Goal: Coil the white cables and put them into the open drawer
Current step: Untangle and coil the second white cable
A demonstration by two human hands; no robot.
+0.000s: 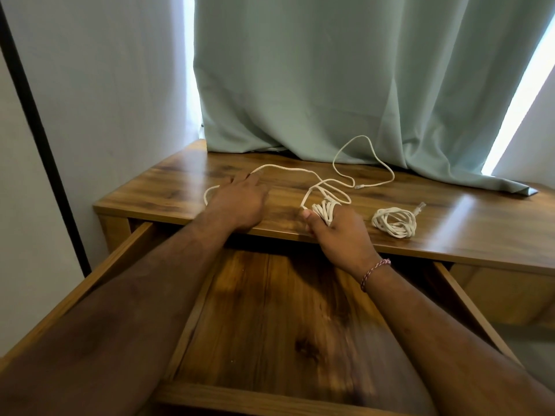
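A long white cable [354,163] trails in loose curves over the wooden desk top [180,181]. My right hand [336,232] grips a bundle of its loops [322,211] near the desk's front edge. My left hand [240,202] lies palm down on the desk, fingers stretched over the cable's left stretch; whether they pinch it is hidden. A second white cable [395,222], wound into a small coil with a clear plug, lies on the desk to the right of my right hand. Below both arms the open drawer [285,319] shows a bare wooden floor.
A pale green curtain [330,79] hangs down onto the back of the desk. A wall with a black strip [39,133] stands close on the left. The drawer's side rails [468,307] flank my forearms.
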